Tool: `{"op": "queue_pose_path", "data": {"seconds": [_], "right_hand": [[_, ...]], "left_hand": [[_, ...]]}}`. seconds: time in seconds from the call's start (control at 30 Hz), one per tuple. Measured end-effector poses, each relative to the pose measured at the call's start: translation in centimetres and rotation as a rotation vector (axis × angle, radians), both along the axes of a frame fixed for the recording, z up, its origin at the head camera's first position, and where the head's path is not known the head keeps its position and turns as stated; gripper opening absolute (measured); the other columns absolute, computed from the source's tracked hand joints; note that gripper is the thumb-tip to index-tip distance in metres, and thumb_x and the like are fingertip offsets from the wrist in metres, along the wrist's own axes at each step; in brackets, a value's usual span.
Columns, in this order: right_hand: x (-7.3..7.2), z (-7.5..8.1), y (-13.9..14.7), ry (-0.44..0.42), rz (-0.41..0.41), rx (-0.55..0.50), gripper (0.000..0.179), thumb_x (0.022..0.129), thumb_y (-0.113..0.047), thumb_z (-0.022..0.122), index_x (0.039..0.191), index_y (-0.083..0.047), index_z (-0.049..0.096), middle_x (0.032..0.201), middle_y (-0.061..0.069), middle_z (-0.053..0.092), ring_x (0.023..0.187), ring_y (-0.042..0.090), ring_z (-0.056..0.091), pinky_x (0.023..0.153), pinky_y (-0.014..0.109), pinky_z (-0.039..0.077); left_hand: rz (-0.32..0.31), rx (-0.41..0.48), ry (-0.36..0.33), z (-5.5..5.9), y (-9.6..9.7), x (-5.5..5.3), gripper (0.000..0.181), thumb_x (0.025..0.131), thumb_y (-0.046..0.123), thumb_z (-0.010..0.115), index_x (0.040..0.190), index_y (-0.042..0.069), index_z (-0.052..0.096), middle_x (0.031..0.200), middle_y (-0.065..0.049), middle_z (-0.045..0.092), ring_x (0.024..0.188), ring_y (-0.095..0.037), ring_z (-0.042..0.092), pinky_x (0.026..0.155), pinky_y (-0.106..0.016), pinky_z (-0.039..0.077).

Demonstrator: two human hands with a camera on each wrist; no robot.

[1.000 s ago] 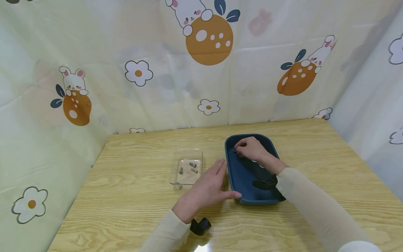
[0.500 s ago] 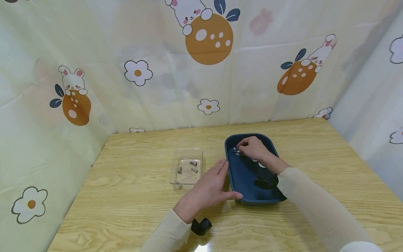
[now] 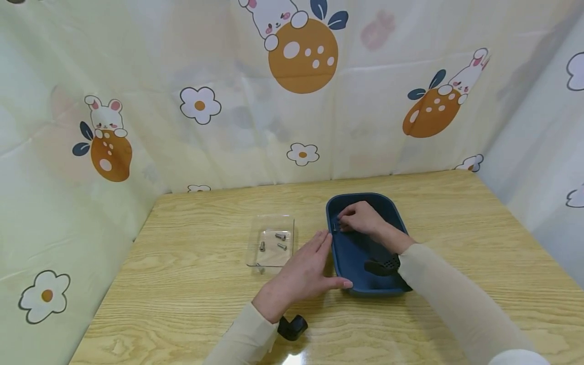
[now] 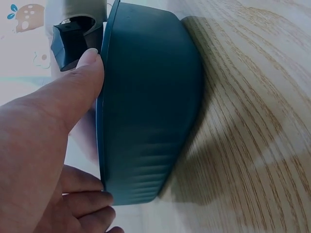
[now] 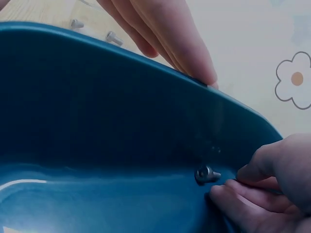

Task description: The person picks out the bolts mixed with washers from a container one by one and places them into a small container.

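Observation:
My left hand [image 3: 301, 271] lies along the left side of a dark blue plastic bin [image 3: 336, 261], its fingers and thumb against the rim. The left wrist view shows the thumb [image 4: 85, 80] at the rim and the other fingers beside the outer wall. My right hand [image 3: 362, 220] reaches into the bin's far left corner with bent fingers. Right by its fingertips, a socket-head screw [image 5: 206, 174] lies on the bin floor against the wall. Whether those fingers pinch anything is hidden.
Left of the bin stands a clear plastic box [image 3: 255, 238] with several screws [image 3: 280, 236] seen in it. All of it rests on a wood-grain table [image 3: 196, 294]. A patterned curtain [image 3: 237, 152] hangs behind the table. Black devices are worn at both wrists.
My right hand's fingertips have shifted slightly left and nearer along the bin's left wall. The small metal pieces by the fingertips have changed position. The left hand stays at the rim.

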State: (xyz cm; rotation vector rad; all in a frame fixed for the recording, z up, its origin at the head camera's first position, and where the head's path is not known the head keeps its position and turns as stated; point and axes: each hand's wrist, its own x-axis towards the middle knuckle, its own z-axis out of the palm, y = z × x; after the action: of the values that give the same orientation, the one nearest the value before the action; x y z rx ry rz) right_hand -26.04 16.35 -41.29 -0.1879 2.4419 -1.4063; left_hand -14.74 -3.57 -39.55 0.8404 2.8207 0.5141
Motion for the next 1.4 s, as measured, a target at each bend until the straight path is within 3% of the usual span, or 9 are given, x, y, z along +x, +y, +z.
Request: {"op": "queue_pose_path", "data": {"seconds": [0.27,0.87,1.2,1.4], "right_hand": [[0.2,-0.1,-0.6,-0.050,0.000,-0.021,0.029,0.099,-0.005,0.052,0.119,0.011,0.064,0.111,0.027,0.069,0.092,0.024,0.074,0.084,0.034,0.061],[0.3,-0.8,-0.9,-0.170,-0.010,-0.219,0.030,0.098,-0.004,0.052,0.121,0.014,0.060,0.108,0.019,0.066,0.089,0.016,0.071,0.086,0.033,0.060],[0.3,-0.4,-0.5,-0.180,-0.039,-0.264,0.027,0.097,-0.002,0.054,0.118,0.014,0.060,0.100,0.015,0.067,0.083,0.015,0.069,0.083,0.032,0.061],[0.4,0.4,0.0,-0.162,-0.026,-0.296,0.027,0.098,-0.003,0.055,0.118,0.016,0.060,0.101,0.015,0.067,0.086,0.016,0.070,0.089,0.038,0.059]], "left_hand": [[-0.012,0.002,-0.002,0.1,0.0,0.0,0.106,0.085,0.071,0.057,0.158,0.004,0.019,0.166,-0.012,0.019,0.154,-0.023,0.019,0.123,-0.037,0.027],[-0.013,-0.018,0.008,0.3,0.1,0.0,0.105,0.086,0.070,0.058,0.158,0.003,0.019,0.165,-0.014,0.019,0.154,-0.024,0.019,0.123,-0.037,0.027],[-0.012,-0.007,0.000,0.1,0.2,0.0,0.107,0.085,0.071,0.057,0.158,0.003,0.018,0.166,-0.013,0.018,0.154,-0.023,0.018,0.123,-0.037,0.026],[0.014,0.008,-0.006,0.4,-0.1,-0.1,0.110,0.083,0.071,0.060,0.159,0.005,0.015,0.166,-0.011,0.017,0.154,-0.023,0.019,0.123,-0.037,0.028]]}}
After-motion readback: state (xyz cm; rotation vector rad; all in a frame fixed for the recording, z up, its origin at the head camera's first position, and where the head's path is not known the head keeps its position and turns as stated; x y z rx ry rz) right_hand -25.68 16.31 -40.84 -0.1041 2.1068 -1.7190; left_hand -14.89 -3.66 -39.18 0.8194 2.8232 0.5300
